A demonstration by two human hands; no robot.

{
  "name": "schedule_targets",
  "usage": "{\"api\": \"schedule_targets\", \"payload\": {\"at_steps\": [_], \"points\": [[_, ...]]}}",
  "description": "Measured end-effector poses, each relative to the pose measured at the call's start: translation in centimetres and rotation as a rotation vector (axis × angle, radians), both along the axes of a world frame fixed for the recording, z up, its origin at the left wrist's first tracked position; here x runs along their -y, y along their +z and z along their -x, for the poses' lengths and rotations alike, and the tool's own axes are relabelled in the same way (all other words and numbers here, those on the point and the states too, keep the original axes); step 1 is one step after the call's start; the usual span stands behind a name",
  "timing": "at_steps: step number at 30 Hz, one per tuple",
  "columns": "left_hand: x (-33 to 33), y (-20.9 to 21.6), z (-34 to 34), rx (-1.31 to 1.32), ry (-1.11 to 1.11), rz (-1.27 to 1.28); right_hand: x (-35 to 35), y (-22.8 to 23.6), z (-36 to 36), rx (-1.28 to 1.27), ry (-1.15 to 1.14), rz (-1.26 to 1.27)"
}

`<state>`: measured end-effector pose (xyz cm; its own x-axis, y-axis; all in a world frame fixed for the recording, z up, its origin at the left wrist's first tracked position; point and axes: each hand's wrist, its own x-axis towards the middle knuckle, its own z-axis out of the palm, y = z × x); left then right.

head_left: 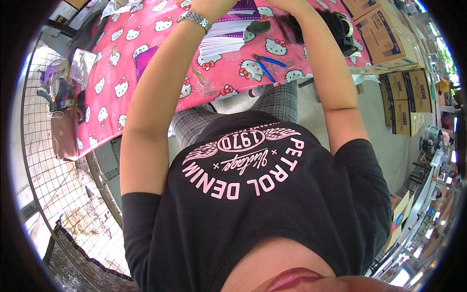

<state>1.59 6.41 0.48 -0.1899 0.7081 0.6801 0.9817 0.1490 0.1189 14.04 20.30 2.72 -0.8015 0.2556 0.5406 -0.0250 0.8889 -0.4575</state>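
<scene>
My left hand (214, 6), with a metal watch (195, 20) on the wrist, reaches to the upper edge of the view. My right hand (288, 4) is also at that edge. The fingers of both are cut off, so what they hold does not show. Between the forearms, on a pink cat-print tablecloth (109, 100), lies a purple printed sheet (245, 10). A stack of white and purple cards (221, 43) sits below it, next to a dark flat piece (259, 27). Nearer the table edge are blue-handled cutters (268, 65).
A black bristly bundle (328, 27) lies by my right forearm. Cardboard boxes (386, 39) stand at the far right, with more boxes (404, 104) lower down. Another purple piece (144, 61) is left of my left forearm. A brown bag (66, 136) hangs near a wire mesh (41, 160).
</scene>
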Motion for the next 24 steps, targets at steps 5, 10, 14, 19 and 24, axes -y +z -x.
{"api": "schedule_targets", "payload": {"at_steps": [5,10,14,19,24], "points": [[0.4,0.0,-0.3,0.022,0.048,0.044,0.0,0.9,-1.0,0.087,0.085,-0.011],[-0.1,0.1,-0.8,-0.033,-0.005,-0.014,0.3,1.7,-2.3,0.094,-0.019,-0.065],[-0.3,0.0,-0.7,-0.076,0.025,-0.009,0.6,1.1,-2.1,-0.046,0.046,-0.065],[0.2,-0.2,-0.5,-0.087,0.042,0.022,0.8,1.3,-2.4,-0.068,-0.052,-0.029],[-0.3,-0.4,-0.6,-0.156,0.027,-0.083,0.6,0.4,-2.1,-0.101,0.042,-0.121]]}}
